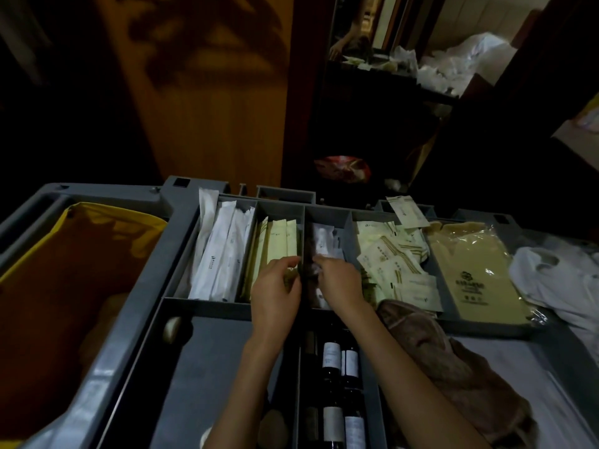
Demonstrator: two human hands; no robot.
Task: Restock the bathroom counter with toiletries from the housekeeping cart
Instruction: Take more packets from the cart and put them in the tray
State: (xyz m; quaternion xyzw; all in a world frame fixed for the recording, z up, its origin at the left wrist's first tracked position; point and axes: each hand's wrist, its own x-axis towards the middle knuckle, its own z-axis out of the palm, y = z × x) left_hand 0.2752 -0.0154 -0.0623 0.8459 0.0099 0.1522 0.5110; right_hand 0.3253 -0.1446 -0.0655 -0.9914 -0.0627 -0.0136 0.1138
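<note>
At the far edge of the grey plastic cart (181, 202), the left hand (275, 293) is pinching one of the flat cream packets (278, 241). The right hand (340, 280) is curling into the white packets (324, 241), but I cannot tell its grip. A crumpled brown towel (437, 351) is lying beside the right forearm, and dark glass bottles (330, 354) are lying under both arms.

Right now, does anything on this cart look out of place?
Yes. One cream sachet sticks up over the back rim of the cart, apart from the sachet heap, and a crumpled brown cloth lies across a compartment corner.
</note>
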